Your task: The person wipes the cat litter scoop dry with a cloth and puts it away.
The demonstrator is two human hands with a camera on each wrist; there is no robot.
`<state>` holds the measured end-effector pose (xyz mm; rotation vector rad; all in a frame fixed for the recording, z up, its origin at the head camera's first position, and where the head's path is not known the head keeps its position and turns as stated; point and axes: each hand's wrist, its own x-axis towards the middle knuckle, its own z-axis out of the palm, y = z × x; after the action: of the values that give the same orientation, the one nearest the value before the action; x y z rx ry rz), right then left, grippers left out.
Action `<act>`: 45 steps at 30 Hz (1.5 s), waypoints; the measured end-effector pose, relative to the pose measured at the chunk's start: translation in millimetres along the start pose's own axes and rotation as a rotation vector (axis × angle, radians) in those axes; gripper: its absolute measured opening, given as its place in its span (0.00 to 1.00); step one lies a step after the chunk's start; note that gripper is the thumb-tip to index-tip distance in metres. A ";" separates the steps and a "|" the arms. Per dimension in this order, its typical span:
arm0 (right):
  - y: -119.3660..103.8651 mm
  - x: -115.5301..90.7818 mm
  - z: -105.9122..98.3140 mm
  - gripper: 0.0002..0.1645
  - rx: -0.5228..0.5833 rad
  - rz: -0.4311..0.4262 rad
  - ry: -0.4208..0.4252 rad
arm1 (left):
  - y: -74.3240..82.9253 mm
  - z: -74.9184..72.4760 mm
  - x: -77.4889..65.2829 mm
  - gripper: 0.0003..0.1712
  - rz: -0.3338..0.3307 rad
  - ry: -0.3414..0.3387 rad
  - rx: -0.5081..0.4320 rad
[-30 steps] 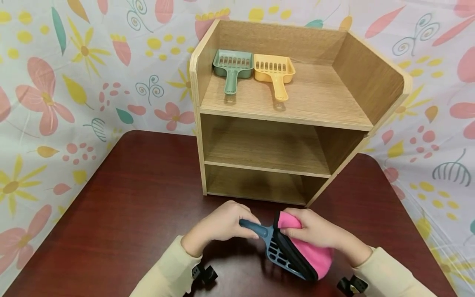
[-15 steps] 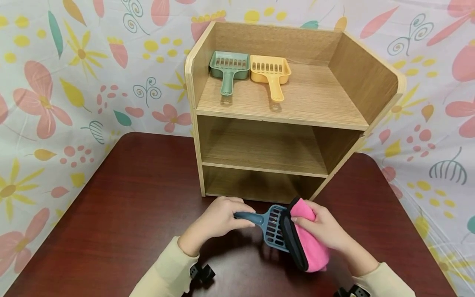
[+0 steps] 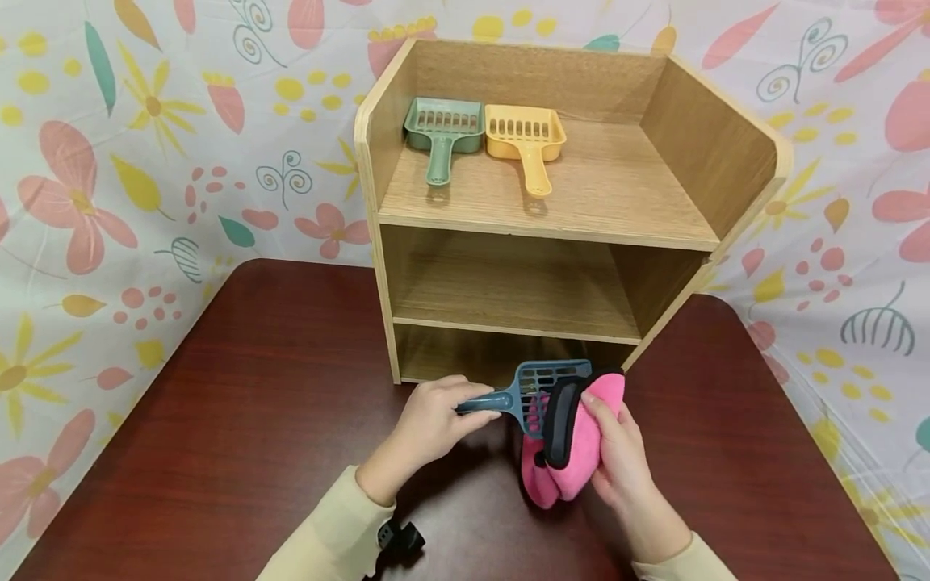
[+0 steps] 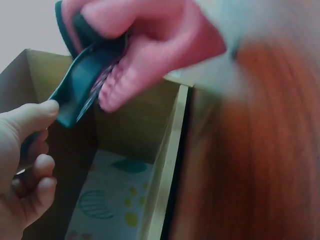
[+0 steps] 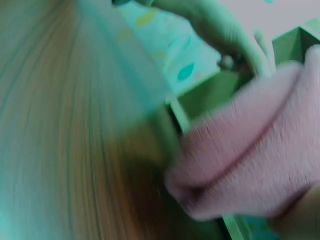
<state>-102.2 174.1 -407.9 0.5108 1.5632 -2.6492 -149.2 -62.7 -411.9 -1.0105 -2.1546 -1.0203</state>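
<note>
A blue slotted litter scoop (image 3: 555,375) is held above the table, its handle pointing left. My left hand (image 3: 430,421) pinches that handle between thumb and fingers, also visible in the left wrist view. My right hand (image 3: 617,452) grips a pink cloth (image 3: 585,436) with black edging, folded over the scoop's right end. Some pink shows through the slots, so part of the cloth lies behind the scoop. Cloth covers the scoop's far end. In the right wrist view the blurred cloth (image 5: 240,145) fills much of the right side.
A wooden shelf unit (image 3: 512,230) stands at the back of the dark red table (image 3: 240,436), just beyond the scoop. On its top lie a green scoop in a tray (image 3: 443,133) and a yellow scoop in a tray (image 3: 526,137). A flower-patterned curtain (image 3: 240,186) hangs behind.
The scoop has turned, its slotted end rising toward the shelf. My right hand and the cloth have moved up, the cloth now folded around the scoop's end. The left hand stays on the handle.
</note>
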 end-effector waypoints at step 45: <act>12.9 5.2 24.0 0.19 0.072 -0.229 0.262 | 24.8 11.6 -5.6 0.10 -0.161 -0.060 -0.114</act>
<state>-111.1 147.9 -409.6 0.7533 1.6909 -2.9187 -127.7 -44.8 -412.5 -0.9414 -2.2781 -1.2140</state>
